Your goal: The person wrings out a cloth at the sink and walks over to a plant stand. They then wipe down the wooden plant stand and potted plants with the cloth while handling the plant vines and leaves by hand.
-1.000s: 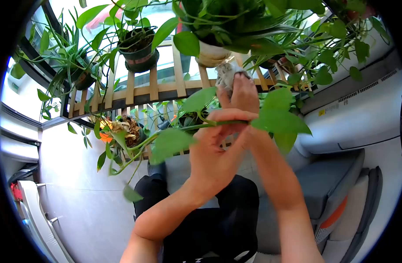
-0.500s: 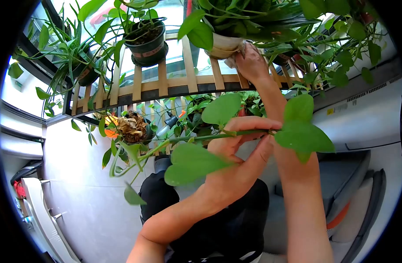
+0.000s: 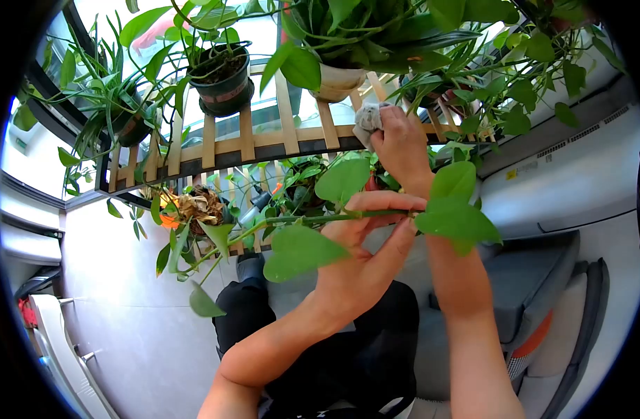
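My left hand pinches a green vine stem between thumb and fingers. Heart-shaped leaves hang along the stem, and a leaf cluster at its tip overlaps my right forearm. Beyond it, my right hand is closed around a crumpled grey-white cloth. That cloth is just in front of the slatted shelf's edge, below and right of a cream pot with a leafy plant. The cloth appears apart from the pot.
A wooden slatted shelf carries a dark green pot and trailing plants. Below it is a lower slatted shelf with more plants and a dried brown clump. A grey cushioned seat stands on the right, a white rack on the left.
My right hand has drawn the cloth away from the cream pot, down toward the shelf edge. My left hand still pinches the vine; the view has shifted slightly.
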### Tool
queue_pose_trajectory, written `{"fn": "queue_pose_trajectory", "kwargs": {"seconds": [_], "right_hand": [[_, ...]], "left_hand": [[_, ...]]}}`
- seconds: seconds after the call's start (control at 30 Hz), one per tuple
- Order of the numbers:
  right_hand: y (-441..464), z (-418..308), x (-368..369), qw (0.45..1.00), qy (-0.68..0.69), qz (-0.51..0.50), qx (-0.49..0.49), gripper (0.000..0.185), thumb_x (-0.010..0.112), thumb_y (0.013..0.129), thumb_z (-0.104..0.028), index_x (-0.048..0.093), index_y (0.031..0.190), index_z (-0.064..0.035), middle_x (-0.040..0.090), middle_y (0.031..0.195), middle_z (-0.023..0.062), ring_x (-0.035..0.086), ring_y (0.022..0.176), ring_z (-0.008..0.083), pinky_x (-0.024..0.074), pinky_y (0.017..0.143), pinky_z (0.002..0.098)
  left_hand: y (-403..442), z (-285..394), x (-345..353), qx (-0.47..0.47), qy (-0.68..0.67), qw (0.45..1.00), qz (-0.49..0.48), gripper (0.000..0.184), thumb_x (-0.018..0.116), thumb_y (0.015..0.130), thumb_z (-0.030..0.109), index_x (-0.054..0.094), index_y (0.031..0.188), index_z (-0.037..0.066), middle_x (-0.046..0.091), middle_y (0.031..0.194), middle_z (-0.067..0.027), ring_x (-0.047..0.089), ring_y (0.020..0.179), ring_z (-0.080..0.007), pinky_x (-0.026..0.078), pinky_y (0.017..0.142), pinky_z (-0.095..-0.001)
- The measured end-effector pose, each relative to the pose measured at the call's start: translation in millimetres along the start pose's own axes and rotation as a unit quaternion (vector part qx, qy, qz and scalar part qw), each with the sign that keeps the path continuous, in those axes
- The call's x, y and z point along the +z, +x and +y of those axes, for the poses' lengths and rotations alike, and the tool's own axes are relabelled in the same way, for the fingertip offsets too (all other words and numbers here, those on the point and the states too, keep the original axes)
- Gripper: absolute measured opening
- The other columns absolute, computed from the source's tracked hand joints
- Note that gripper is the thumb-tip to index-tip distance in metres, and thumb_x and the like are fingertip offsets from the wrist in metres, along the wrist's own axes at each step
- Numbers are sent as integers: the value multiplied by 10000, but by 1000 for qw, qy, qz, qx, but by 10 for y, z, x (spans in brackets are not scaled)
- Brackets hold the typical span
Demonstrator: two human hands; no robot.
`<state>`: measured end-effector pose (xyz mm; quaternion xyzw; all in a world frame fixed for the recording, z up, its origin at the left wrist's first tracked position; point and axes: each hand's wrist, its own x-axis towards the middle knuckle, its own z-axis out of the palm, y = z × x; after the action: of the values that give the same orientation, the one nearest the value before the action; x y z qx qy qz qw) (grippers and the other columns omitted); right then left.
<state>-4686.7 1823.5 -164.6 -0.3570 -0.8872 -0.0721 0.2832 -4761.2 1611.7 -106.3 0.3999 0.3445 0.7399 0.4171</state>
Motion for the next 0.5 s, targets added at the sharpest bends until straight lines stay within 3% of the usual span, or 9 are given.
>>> {"fn": "queue_pose_trajectory", "kwargs": {"seconds": [0.17,0.3,0.37,0.4,0.43,0.5], "right_hand": [[-234,-81,-211,999,-15,-33,-28,303,680,706,-128,599,978,-22,624,1066,132,567,957,352,493,833,431],[-595,-57,-292,996,48,-72,27,283,661,736,-122,607,986,-1,614,1032,177,566,989,381,485,850,452],[-898,147,-140,988,99,-118,15,246,668,768,-120,634,990,-19,636,970,167,623,898,355,520,788,421],[-875,89,-242,982,136,-109,73,214,658,809,-141,649,993,-31,649,871,142,656,772,333,539,720,388],[-754,-7,-319,981,140,-115,68,214,658,809,-141,649,993,-31,649,871,142,656,772,333,539,720,388],[-541,-208,-507,895,364,3,257,296,671,790,-153,643,1056,-25,660,903,193,638,848,383,520,767,456]], "left_hand": [[-26,-21,-42,13,5,1000,-20,257,635,895,-38,550,1137,-59,629,1107,-127,631,1019,-179,511,915,-312],[-64,5,-33,2,8,1000,-26,250,635,897,-34,553,1131,-64,629,1110,-129,630,1030,-181,507,927,-317],[-113,4,-11,14,1,1000,-26,244,636,897,-32,559,1127,-61,630,1108,-127,630,1035,-183,506,929,-318],[-95,-9,-14,26,-3,999,-19,239,637,898,-30,564,1123,-59,630,1107,-125,630,1041,-184,506,932,-319],[-75,0,-25,25,-1,1000,-10,239,637,898,-30,564,1123,-59,630,1107,-125,630,1041,-184,506,932,-319],[-78,30,7,3,10,1000,-26,243,636,900,-25,564,1131,-51,631,1110,-119,630,1048,-186,506,931,-320]]}}
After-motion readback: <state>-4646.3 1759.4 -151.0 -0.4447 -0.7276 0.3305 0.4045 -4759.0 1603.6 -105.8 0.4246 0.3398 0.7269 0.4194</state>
